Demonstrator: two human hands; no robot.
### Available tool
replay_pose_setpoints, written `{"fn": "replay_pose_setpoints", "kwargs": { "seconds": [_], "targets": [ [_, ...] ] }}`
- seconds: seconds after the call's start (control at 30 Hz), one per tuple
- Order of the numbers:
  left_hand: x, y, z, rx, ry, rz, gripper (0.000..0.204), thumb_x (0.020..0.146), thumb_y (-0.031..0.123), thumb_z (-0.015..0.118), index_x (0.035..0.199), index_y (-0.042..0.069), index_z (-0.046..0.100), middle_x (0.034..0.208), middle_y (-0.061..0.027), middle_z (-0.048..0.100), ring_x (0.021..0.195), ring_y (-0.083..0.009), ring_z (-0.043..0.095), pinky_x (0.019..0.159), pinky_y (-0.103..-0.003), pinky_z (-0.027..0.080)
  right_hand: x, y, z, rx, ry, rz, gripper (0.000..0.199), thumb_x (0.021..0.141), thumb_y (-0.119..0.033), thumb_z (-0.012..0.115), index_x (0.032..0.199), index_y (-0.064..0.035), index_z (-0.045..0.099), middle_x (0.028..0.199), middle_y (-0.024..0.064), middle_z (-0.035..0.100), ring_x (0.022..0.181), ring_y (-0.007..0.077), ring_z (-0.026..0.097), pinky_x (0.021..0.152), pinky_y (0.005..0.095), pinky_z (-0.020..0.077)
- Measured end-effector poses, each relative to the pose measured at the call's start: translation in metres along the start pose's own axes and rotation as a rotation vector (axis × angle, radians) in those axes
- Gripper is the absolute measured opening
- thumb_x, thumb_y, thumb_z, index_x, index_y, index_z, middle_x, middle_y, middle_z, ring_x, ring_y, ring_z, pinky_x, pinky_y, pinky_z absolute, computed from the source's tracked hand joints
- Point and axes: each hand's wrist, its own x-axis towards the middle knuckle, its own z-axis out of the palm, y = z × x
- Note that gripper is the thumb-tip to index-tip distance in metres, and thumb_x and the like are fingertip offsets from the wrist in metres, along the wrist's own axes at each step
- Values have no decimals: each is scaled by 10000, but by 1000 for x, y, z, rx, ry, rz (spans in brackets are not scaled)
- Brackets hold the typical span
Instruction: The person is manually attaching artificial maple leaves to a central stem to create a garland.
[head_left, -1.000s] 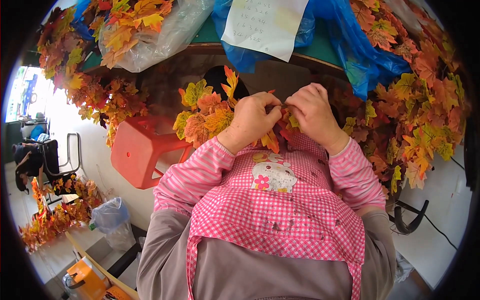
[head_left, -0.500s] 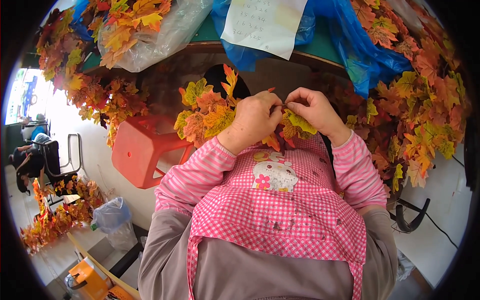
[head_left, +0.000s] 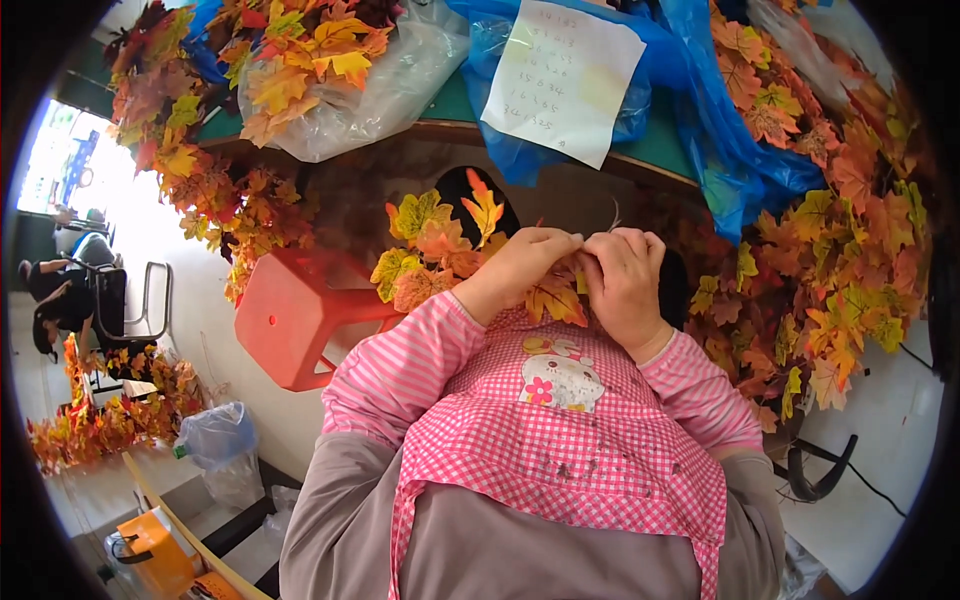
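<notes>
Centrally, the left hand (head_left: 522,268) and right hand (head_left: 625,285) meet above the pink apron (head_left: 560,450), fingers of both pinching a leaf garland (head_left: 450,250) that trails toward ten o'clock. Red stool (head_left: 300,320) lies at nine o'clock; blue bag (head_left: 720,150) at one o'clock.

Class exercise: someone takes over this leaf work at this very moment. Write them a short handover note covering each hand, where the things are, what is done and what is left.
Left hand: closed on the sprig of artificial autumn leaves, fingertips pinched against the right hand's.
Right hand: fingers curled, pinching at the same spot; what is between the fingertips is too small to see.
Things: sprig held above the pink checked apron; more leaves in the clear bag and blue bag on the table edge; red stool to the left.
Done: cannot tell.
Left: the sprig is in hand, not set down.
</notes>
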Motion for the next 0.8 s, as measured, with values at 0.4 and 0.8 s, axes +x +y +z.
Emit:
{"fn": "replay_pose_setpoints", "kwargs": {
  "seconds": [0.4, 0.8],
  "targets": [
    [-2, -5, -3, 418, -49, 139, 168, 930, 157, 610, 961, -1, 656, 864, 3, 647, 778, -52, 582, 692, -205, 488, 4, 31, -42, 315, -78, 104, 176, 806, -16, 610, 978, -38, 637, 1067, 80, 640, 1106, 291, 528, 966, 408, 393],
    [-20, 26, 39, 1230, 181, 880, 208, 833, 79, 643, 1034, 26, 636, 877, -127, 653, 745, -316, 623, 721, -363, 486, 9, 43, -32, 387, -123, 59, 127, 780, -103, 695, 896, -81, 648, 826, 69, 626, 816, 265, 598, 858, 401, 416]
  ]
}}
